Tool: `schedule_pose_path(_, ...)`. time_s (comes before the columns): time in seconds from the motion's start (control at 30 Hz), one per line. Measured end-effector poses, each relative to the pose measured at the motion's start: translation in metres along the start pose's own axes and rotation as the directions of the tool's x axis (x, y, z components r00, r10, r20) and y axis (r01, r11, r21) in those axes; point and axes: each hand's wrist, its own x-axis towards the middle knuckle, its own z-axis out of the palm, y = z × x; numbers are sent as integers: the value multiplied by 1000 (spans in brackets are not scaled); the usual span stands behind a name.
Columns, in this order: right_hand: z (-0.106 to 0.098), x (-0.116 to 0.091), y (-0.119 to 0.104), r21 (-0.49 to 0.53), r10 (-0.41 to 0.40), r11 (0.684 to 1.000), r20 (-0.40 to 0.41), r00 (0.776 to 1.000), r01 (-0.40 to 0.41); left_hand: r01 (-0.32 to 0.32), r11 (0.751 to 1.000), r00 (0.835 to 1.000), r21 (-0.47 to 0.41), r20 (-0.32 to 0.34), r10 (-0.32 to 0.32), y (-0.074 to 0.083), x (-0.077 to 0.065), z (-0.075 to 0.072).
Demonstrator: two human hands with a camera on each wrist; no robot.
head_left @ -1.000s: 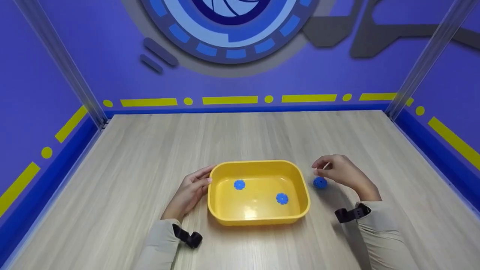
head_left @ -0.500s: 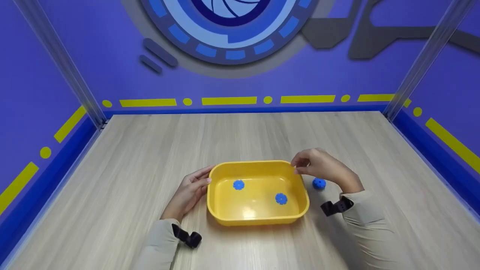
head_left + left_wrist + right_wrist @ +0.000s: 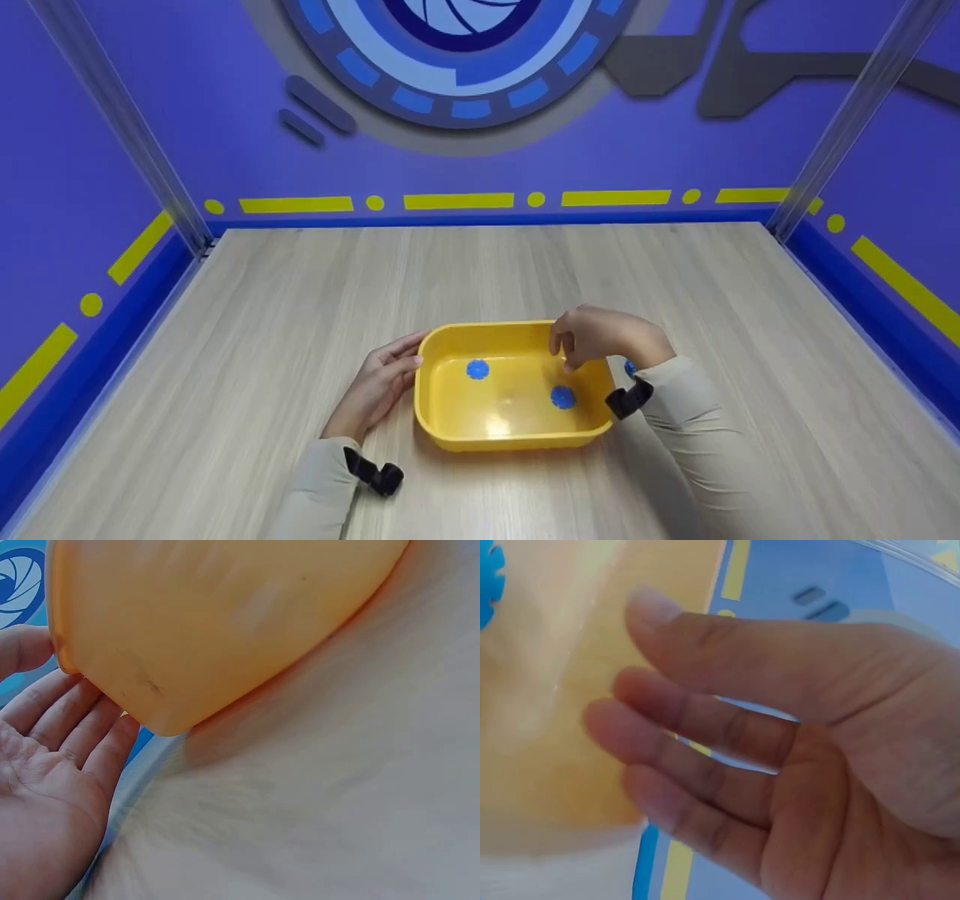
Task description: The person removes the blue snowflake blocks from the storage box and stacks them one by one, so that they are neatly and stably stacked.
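Observation:
My left hand point(image 3: 379, 386) rests against the left end of a yellow plastic tub point(image 3: 517, 441), its thumb at the rim. In the left wrist view the left fingers point(image 3: 64, 712) lie nearly straight along the tub's outer wall. Over the tub's right part hangs my right hand point(image 3: 600, 334), loosely bent and pointing down. Nothing shows between the right fingers point(image 3: 727, 724), which stand apart from the thumb in the right wrist view. Two blue notched, flower-shaped discs lie on the tub floor: one left point(image 3: 478, 369), one right point(image 3: 562, 397), just below the right hand.
Outside the tub's right end, a blue notched piece point(image 3: 630, 367) sits on the wooden table point(image 3: 300, 300), mostly hidden by the right wrist. Blue panels point(image 3: 480, 172) with yellow markings enclose the table at the back and both sides.
My right hand has moved left, from above the blue piece beside the tub, across the right rim to over the tub's inside. The left hand, tub and discs stay in place.

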Motion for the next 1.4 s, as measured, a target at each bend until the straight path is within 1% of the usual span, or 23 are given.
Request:
schedule_pose_path(0.07, 2, 4, -3, -18, 16, 1000, 36, 999, -16, 0, 1000, 1000, -1, 1, 0, 0, 0, 0)
schedule_pose_path(0.17, 5, 10, -8, -34, 48, 998, 67, 997, -45, -3, 1000, 1000, -5, -1, 3, 0, 0, 0)
schedule_pose_path(0.3, 11, 17, -14, -47, 136, 990, 96, 986, -132, -12, 1000, 1000, -23, -4, 12, 0, 0, 1)
schedule_pose_path(0.37, 14, 19, -17, -59, 165, 985, 107, 980, -159, -18, 999, 1000, -30, -2, 18, -1, 0, 1)
schedule_pose_path(0.53, 21, 22, -23, -67, 207, 978, 146, 967, -199, -25, 999, 1000, -45, 2, 25, -2, 0, 1)
schedule_pose_path(0.63, 24, 23, -24, -46, 230, 973, 166, 959, -226, -23, 998, 1000, -50, 4, 23, -2, 1, 1)
schedule_pose_path(0.7, 25, 23, -23, -44, 232, 973, 169, 958, -227, -21, 998, 1000, -52, 5, 21, -1, 0, 1)
schedule_pose_path(0.8, 27, 24, -21, -44, 207, 978, 170, 963, -202, -18, 999, 1000, -49, 5, 18, -1, 0, 0)
schedule_pose_path(0.93, 30, 25, -21, -29, 190, 982, 183, 965, -188, -22, 999, 1000, -41, 4, 22, -1, 0, 1)
schedule_pose_path(1.07, 34, 28, -21, -9, 200, 979, 187, 962, -202, -30, 999, 999, -35, 11, 30, -1, 1, 1)
schedule_pose_path(1.17, 36, 29, -21, 2, 194, 980, 189, 963, -198, -34, 999, 999, -34, 10, 35, -1, 1, 1)
schedule_pose_path(1.4, 37, 30, -18, 19, 158, 986, 179, 971, -164, -22, 999, 1000, -31, 3, 22, -2, 0, -1)
